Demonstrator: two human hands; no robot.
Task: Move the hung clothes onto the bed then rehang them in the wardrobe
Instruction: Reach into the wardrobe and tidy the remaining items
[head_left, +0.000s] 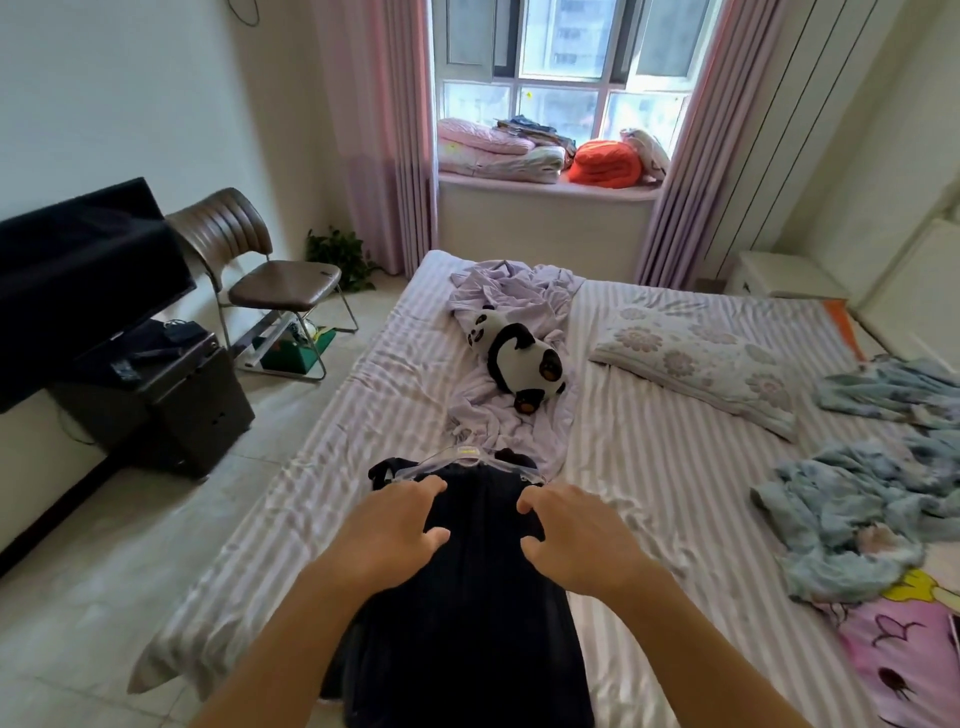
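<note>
Both arms reached forward; the left hand (387, 525) and right hand (576, 530) hovered with fingers loosely spread over the dark navy dress (467, 613) on its clear plastic hanger (467, 457), lying on the lilac-striped bed (649, 467)

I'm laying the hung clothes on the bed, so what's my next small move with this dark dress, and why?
Probably lift both hands away and go for the next garment. The dark dress already lies flat on the striped bed with its clear hanger still in the shoulders, and the left hand and right hand hover loosely curled over it, apparently gripping nothing.
</note>
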